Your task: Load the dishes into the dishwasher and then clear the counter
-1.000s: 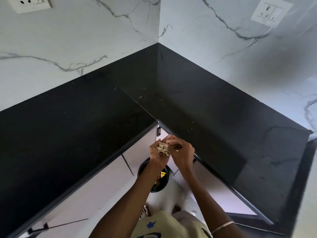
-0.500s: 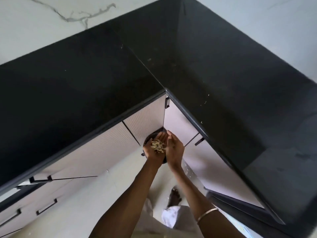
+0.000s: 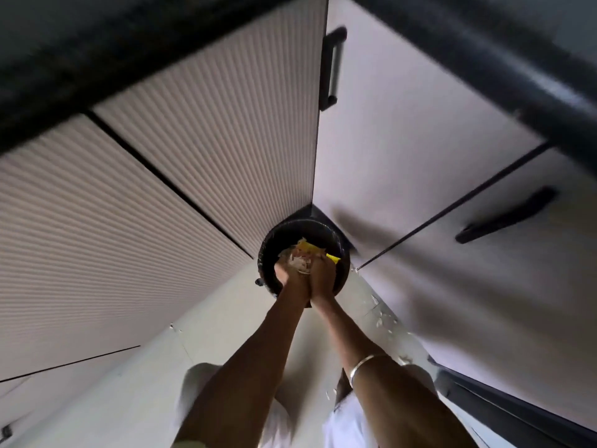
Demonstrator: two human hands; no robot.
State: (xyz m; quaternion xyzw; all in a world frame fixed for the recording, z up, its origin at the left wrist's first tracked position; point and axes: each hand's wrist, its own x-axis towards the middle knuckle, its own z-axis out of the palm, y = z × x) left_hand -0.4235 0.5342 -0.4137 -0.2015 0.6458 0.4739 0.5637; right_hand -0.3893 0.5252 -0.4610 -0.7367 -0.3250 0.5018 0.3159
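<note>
Both hands are seen lowered over a black bin [image 3: 269,253] that stands on the floor [image 3: 226,318] in the inner corner where two runs of cabinets meet. The left hand [image 3: 288,275] and the right hand [image 3: 324,273] are pressed side by side, wrists touching, just above the bin's near rim. Pale scraps [image 3: 302,260] are seen between and just past the fingers, above yellow waste [image 3: 307,246] inside the bin; whether the fingers are curled round the scraps or spread cannot be told, as the picture is blurred there. A bangle [image 3: 366,367] is worn on the right forearm.

The bin is hemmed in by the ribbed cabinet front [image 3: 200,150] on the left and the smooth cabinet door [image 3: 403,163] on the right. The counter edge [image 3: 491,66] overhangs both. Open floor is left only on the near side, narrowing toward the corner. Loose bits [image 3: 382,320] lie along the base of the right cabinets.
</note>
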